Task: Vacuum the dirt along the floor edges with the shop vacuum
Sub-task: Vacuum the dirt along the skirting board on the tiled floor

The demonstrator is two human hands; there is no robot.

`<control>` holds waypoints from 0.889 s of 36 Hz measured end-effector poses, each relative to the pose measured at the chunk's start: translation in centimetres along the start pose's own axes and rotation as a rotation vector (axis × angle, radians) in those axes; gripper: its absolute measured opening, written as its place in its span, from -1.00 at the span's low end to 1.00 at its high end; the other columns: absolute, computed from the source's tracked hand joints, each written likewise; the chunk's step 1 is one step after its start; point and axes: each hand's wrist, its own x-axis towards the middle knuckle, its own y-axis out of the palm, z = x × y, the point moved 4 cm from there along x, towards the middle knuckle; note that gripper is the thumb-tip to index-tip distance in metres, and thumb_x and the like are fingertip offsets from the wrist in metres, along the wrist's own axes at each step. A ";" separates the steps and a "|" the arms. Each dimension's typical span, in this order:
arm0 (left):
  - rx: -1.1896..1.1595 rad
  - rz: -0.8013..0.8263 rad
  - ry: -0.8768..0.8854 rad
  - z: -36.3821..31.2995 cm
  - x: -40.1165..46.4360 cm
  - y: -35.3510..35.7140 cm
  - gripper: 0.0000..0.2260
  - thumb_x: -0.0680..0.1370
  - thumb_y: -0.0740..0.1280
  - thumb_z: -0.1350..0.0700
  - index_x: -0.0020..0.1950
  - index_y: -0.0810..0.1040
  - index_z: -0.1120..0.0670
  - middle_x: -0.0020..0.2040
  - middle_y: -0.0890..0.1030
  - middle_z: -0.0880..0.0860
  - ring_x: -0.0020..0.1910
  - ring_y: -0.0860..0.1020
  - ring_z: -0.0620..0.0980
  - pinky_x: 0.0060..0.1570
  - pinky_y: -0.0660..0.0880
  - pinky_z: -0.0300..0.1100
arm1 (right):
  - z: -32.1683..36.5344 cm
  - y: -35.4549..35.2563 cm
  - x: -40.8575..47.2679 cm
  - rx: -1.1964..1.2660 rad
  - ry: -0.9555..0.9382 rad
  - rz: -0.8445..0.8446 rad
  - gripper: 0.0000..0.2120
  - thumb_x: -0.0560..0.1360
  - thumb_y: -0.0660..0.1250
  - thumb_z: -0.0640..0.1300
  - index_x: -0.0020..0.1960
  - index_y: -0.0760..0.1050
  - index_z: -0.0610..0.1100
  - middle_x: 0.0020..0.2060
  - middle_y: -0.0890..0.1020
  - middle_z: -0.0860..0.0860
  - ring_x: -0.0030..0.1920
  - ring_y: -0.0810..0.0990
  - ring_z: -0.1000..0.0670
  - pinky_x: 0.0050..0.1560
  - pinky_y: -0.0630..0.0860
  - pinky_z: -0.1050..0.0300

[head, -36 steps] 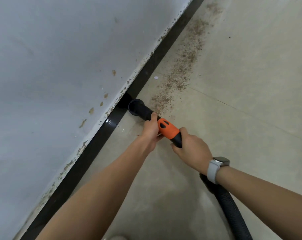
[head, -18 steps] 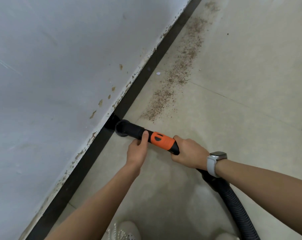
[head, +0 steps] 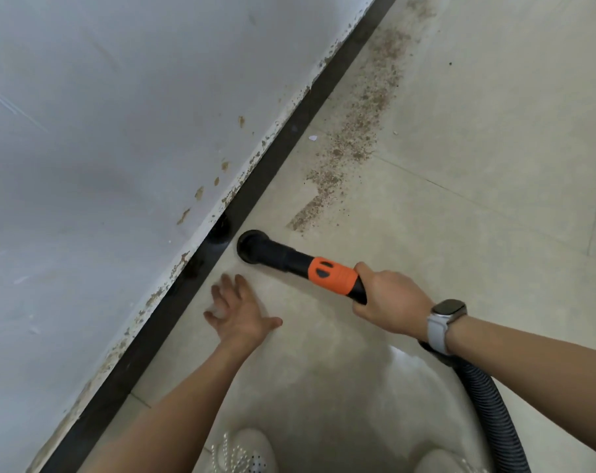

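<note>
Fingers of our left hand (head: 237, 312) spread loose above the floor (head: 460, 233), our right hand (head: 388, 302) gripping the vacuum nozzle (head: 276, 256) near the baseboard (head: 279, 138), dirt (head: 354, 131) beyond.

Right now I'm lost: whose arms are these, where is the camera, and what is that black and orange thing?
The camera sits on a person's head, looking down at their own arms; there is no robot. The right hand, with a watch on its wrist, grips the vacuum nozzle, a black tube with an orange collar; its ribbed hose trails back. The nozzle's mouth rests near the black baseboard under the wall. The left hand is spread open, holding nothing. A band of brown dirt lies ahead on the tiled floor. The person's shoes show below.
</note>
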 end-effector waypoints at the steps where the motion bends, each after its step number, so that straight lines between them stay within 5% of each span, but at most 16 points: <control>1: 0.003 0.001 -0.002 0.0 0.1 0.0 0.06 0.41 0.44 -0.20 0.55 -0.25 0.11 0.54 -0.32 0.14 0.52 -0.28 0.18 0.45 -0.04 0.26 | -0.1 0.0 -0.1 -0.001 0.001 0.003 -0.75 0.51 0.25 -0.06 0.10 0.31 -0.13 -0.05 0.61 -0.17 -0.08 0.58 -0.23 -0.26 0.30 0.09; 11: 0.064 0.003 -0.014 -0.5 0.3 -0.1 0.07 0.40 0.46 -0.19 0.55 -0.24 0.15 0.54 -0.28 0.18 0.52 -0.24 0.22 0.46 0.02 0.20 | -7.4 -4.1 0.7 0.218 0.358 -0.234 -0.77 0.49 0.31 -0.13 0.04 0.31 -0.19 -0.25 0.51 -0.14 -0.29 0.46 -0.17 -0.29 0.34 0.06; 23: 0.105 0.033 -0.038 -1.2 0.5 -0.3 0.07 0.41 0.47 -0.14 0.54 -0.26 0.18 0.54 -0.29 0.22 0.53 -0.24 0.23 0.45 0.09 0.18 | -0.8 -0.1 -2.6 0.004 0.013 -0.017 -0.75 0.50 0.25 -0.04 0.11 0.32 -0.13 -0.06 0.62 -0.16 -0.08 0.58 -0.23 -0.27 0.27 0.08; 29: 0.095 0.009 -0.024 -0.9 0.4 -0.2 0.08 0.40 0.48 -0.16 0.55 -0.24 0.17 0.54 -0.26 0.19 0.53 -0.22 0.20 0.44 0.12 0.15 | -5.4 -1.9 -2.4 0.063 0.234 -0.109 -0.73 0.49 0.30 -0.06 0.12 0.35 -0.15 -0.08 0.60 -0.20 -0.06 0.59 -0.26 -0.24 0.34 0.06; 32: 0.097 0.015 -0.026 -0.9 0.5 -0.1 0.08 0.39 0.48 -0.16 0.54 -0.25 0.17 0.54 -0.27 0.19 0.53 -0.23 0.20 0.44 0.12 0.15 | -7.6 -3.6 -2.2 0.146 0.374 -0.179 -0.77 0.49 0.30 -0.10 0.03 0.30 -0.14 -0.22 0.50 -0.12 -0.23 0.49 -0.22 -0.26 0.32 0.06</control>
